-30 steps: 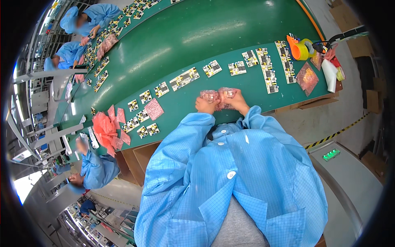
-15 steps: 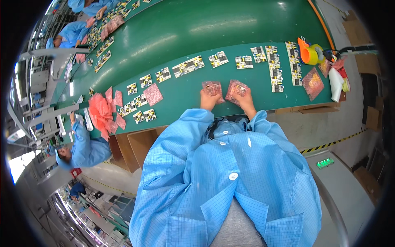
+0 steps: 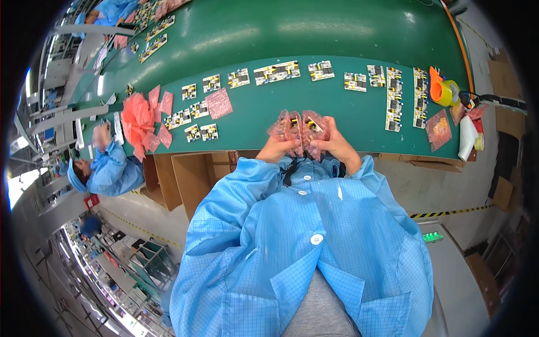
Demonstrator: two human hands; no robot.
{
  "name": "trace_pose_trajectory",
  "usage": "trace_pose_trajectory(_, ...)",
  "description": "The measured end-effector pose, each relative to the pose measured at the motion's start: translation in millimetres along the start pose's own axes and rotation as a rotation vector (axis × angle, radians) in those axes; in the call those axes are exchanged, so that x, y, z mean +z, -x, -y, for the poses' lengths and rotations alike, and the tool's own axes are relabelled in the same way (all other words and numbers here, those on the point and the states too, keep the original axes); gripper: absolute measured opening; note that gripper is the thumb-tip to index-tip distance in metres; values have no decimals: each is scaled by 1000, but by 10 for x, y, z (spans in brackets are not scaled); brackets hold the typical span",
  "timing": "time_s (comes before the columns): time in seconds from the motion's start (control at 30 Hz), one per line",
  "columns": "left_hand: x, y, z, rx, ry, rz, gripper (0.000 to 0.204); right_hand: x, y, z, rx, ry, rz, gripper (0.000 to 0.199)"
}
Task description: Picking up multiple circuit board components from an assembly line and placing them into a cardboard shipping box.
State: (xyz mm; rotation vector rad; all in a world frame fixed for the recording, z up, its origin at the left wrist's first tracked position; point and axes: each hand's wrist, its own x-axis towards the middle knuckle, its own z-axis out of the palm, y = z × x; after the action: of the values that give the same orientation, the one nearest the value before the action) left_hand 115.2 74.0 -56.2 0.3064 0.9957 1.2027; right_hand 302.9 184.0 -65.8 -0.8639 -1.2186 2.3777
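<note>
In front of my chest, above the near edge of the green table (image 3: pixel 264 106), I hold two pink bubble-wrap packets. My left hand (image 3: pixel 275 148) is closed round the left bubble-wrapped circuit board (image 3: pixel 285 126), its thumb lying across the front. My right hand (image 3: pixel 338 141) grips the right bubble-wrapped circuit board (image 3: pixel 315 126). Board parts in black, white and yellow show at the packets' upper openings. The two packets stand side by side, their inner edges almost touching. Most of the fingers are hidden behind the wrap.
Several bare circuit boards (image 3: pixel 277 73) are laid in rows across the table. A loose bubble-wrap sheet (image 3: pixel 218 103) lies left, near a heap of pink bags (image 3: pixel 136 121). Tape rolls (image 3: pixel 443 91) and a wrapped packet (image 3: pixel 438 130) sit at right. A co-worker (image 3: pixel 112 168) works at left.
Both hands have come closer together and nearer my body, bringing the two packets side by side. The packets now stand more upright, with board parts showing. The view has shifted slightly.
</note>
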Motion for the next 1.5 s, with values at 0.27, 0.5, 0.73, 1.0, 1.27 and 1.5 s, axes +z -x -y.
trace_pose_trajectory(0.27, -607, -29, 151, 72, 58, -172, 57, 348, -609, -605, 45, -17, -130, 66)
trace_pose_trajectory(0.5, -1215, -250, -71, -207, -210, -317, 47, 498, -1217, -966, 180, 91, -158, 51)
trace_pose_trajectory(0.73, -1577, -296, 67, -380, -960, -723, 120, 690, -1182, -1252, 7, 369, -421, 61)
trace_pose_trajectory(1.0, -1707, -158, 16, -42, -1120, -928, 110, 300, -958, -1110, -93, 718, -637, 63)
trace_pose_trajectory(1.27, -2672, -144, -351, 515, -1090, -945, 52, -466, -1417, -311, -172, 766, -776, 67)
trace_pose_trajectory(1.5, -2737, -322, -502, 133, -1222, -918, 24, -366, -2051, -2, -16, 1285, -879, 96)
